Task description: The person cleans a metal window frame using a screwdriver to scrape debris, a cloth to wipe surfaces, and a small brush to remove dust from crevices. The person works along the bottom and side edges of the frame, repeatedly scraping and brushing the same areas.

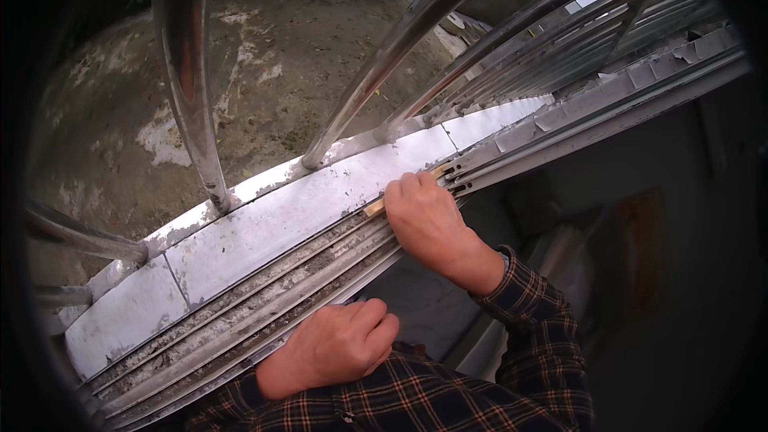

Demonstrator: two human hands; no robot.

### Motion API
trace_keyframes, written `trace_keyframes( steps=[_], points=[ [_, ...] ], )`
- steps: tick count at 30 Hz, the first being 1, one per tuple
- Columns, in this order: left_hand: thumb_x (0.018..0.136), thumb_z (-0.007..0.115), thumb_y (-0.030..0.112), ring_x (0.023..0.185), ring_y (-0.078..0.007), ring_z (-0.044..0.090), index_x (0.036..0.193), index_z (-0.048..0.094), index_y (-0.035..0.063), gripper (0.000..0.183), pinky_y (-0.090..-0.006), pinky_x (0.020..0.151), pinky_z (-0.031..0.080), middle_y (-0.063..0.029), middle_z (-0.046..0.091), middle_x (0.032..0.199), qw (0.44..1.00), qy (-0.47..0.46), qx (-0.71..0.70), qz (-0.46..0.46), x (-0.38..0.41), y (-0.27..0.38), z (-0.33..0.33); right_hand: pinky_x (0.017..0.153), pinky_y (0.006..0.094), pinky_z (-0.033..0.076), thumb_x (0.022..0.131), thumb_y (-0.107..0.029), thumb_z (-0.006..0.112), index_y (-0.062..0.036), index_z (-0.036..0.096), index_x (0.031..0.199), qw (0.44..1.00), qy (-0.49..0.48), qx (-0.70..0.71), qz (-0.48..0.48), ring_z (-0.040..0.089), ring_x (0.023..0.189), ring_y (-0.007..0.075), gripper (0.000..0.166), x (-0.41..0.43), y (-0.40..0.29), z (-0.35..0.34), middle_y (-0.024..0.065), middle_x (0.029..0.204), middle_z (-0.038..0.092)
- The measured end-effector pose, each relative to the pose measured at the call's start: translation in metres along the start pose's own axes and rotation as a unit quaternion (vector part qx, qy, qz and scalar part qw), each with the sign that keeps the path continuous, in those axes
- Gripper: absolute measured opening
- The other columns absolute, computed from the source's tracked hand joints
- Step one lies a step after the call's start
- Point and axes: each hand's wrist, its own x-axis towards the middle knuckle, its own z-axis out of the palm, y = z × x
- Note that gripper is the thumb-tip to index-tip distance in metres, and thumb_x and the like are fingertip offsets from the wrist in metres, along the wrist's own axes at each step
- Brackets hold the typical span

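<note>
My right hand is closed around a narrow, pale yellowish strip, perhaps wood. Both ends of the strip show beside the fingers, and it lies along the outer groove of a metal sliding-window track. Grey dirt and crumbs cover the track's grooves. Below and to the left, my left hand is curled into a fist near the track's inner edge. Its palm is hidden, and I see nothing held in it. A small dark bluish thing shows just behind its knuckles, too indistinct to name.
Along the track runs a white tiled sill, with metal security bars rising on its outer side. Beyond them is a stained concrete surface. At the right, window sash frames stand in the track, with peeling tape on one.
</note>
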Motion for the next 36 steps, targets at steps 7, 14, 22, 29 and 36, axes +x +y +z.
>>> trace_keyframes(
  steps=[7, 14, 22, 29, 36],
  points=[
    [0.072, 0.067, 0.008, 0.059, -0.0218, 0.056, 0.076, 0.052, 0.0042, 0.016, -0.0341, 0.048, 0.047, -0.0073, 0.044, 0.071, 1.0, -0.003, 0.007, -0.005, 0.004, 0.004, -0.005, 0.054, 0.0387, 0.053, 0.072, -0.003, 0.059, 0.0, 0.052, 0.077, 0.995, 0.036, 0.078, 0.053, 0.062, 0.07, 0.0313, 0.009, -0.005, 0.002, 0.014, 0.0186, 0.075, 0.058],
    [0.071, 0.068, 0.008, 0.059, -0.0225, 0.055, 0.079, 0.055, 0.0033, 0.016, -0.034, 0.048, 0.047, -0.0076, 0.046, 0.073, 1.0, 0.011, -0.001, -0.006, 0.004, 0.005, -0.002, 0.053, 0.0383, 0.049, 0.081, -0.008, 0.06, -0.0045, 0.051, 0.077, 0.985, 0.121, 0.084, 0.088, 0.059, 0.063, 0.0283, 0.01, -0.01, -0.003, 0.019, 0.0116, 0.071, 0.053],
    [0.07, 0.069, 0.009, 0.059, -0.0233, 0.058, 0.087, 0.058, 0.0022, 0.022, -0.0337, 0.05, 0.048, -0.0081, 0.05, 0.077, 1.0, 0.01, 0.013, -0.009, 0.003, 0.005, -0.002, 0.049, 0.0367, 0.049, 0.074, -0.003, 0.058, -0.0044, 0.05, 0.077, 0.976, 0.157, 0.136, 0.067, 0.059, 0.062, 0.027, 0.009, -0.007, -0.015, -0.002, 0.0115, 0.07, 0.054],
    [0.071, 0.069, 0.009, 0.061, -0.0234, 0.058, 0.087, 0.058, 0.0034, 0.02, -0.0346, 0.05, 0.048, -0.0078, 0.049, 0.075, 1.0, 0.014, 0.018, -0.008, 0.001, 0.006, -0.002, 0.052, 0.0418, 0.045, 0.086, -0.004, 0.06, -0.0037, 0.055, 0.087, 0.951, 0.192, 0.234, 0.067, 0.057, 0.059, 0.0326, 0.006, -0.016, -0.012, -0.033, 0.0123, 0.07, 0.053],
    [0.071, 0.068, 0.009, 0.061, -0.0225, 0.057, 0.081, 0.054, 0.0039, 0.018, -0.035, 0.048, 0.047, -0.0076, 0.046, 0.074, 1.0, 0.004, 0.009, -0.014, 0.002, 0.008, -0.004, 0.055, 0.0354, 0.049, 0.091, -0.005, 0.062, 0.0011, 0.062, 0.095, 0.942, 0.192, 0.269, 0.057, 0.063, 0.064, 0.0318, 0.007, -0.007, 0.006, -0.049, 0.0153, 0.076, 0.063]
  ],
)
